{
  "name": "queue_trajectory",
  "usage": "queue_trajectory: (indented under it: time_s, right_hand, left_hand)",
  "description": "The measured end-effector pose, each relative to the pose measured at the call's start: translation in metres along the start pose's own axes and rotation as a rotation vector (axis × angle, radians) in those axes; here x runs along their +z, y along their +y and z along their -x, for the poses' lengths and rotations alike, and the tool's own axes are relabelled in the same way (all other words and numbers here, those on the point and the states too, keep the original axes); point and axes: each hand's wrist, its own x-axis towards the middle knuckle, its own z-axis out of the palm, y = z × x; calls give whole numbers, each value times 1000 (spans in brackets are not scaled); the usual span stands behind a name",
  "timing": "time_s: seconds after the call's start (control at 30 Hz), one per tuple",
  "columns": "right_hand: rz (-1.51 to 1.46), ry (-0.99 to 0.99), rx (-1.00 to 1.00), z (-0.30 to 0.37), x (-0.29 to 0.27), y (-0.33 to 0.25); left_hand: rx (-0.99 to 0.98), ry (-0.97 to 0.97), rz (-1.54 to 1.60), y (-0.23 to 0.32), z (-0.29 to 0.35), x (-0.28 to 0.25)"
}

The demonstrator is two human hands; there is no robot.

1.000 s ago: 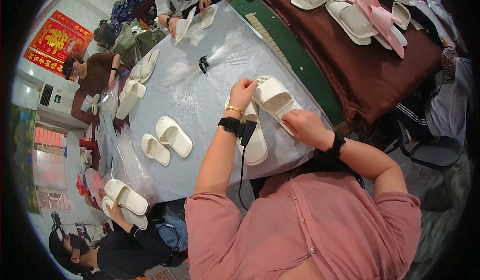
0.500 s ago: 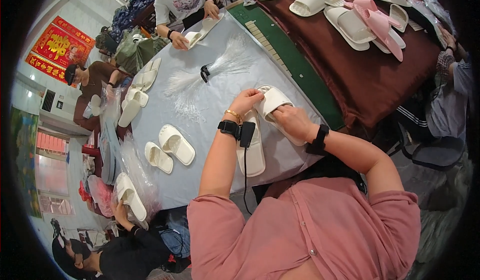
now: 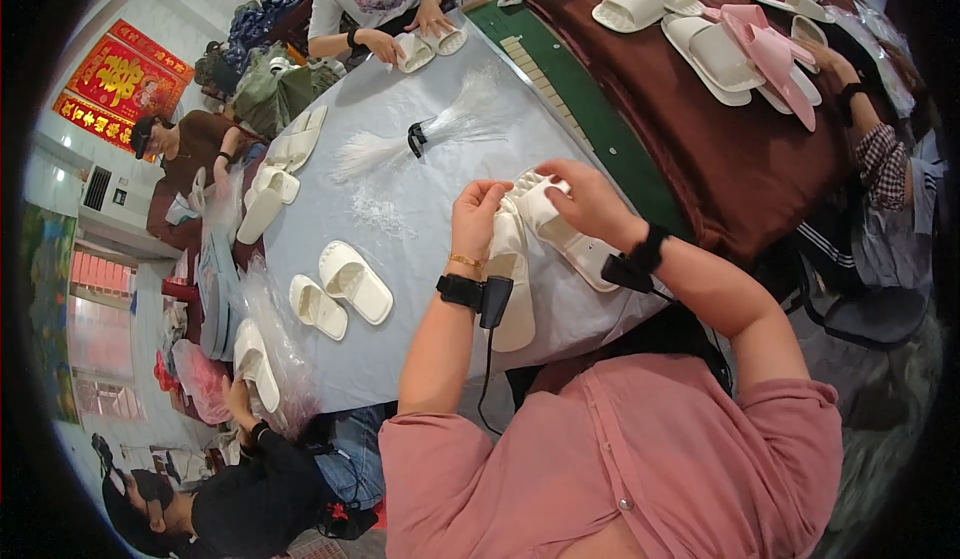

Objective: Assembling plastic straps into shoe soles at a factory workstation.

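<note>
Two white slippers lie in front of me on the table, toes away from me: a left slipper (image 3: 514, 304) and a right slipper (image 3: 583, 254). My left hand (image 3: 480, 221) is at the toe end of the left slipper, fingertips pinched together; anything thin between them is too small to make out. Over the strap and toe of the right slipper is my right hand (image 3: 592, 204), its fingers bent and its thumb apart from them. Beyond my hands lies a bundle of thin clear strands (image 3: 460, 124), bound in the middle by a black band (image 3: 416, 140).
Loose cut strands (image 3: 378, 211) lie left of my hands, and a smaller slipper (image 3: 318, 307) and a larger slipper (image 3: 356, 281) nearer me. More slippers (image 3: 265, 204) line the left edge. A brown cloth-covered table (image 3: 730, 169) holds white and pink slippers. Several co-workers handle slippers around.
My right hand has come out from under the right slipper's strap and moved up to its toe. My left hand has shifted slightly left. Across the table, a co-worker has turned their slippers.
</note>
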Motion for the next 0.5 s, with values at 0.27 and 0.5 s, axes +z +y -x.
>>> queue_trajectory:
  time_s: [0.27, 0.5]
  right_hand:
    - [-149, -175, 185, -18, 58, 24]
    - [-219, -42, 246, -17, 50, 20]
  left_hand:
    - [-59, 26, 181, -14, 9, -2]
    - [-47, 118, 152, -17, 10, -2]
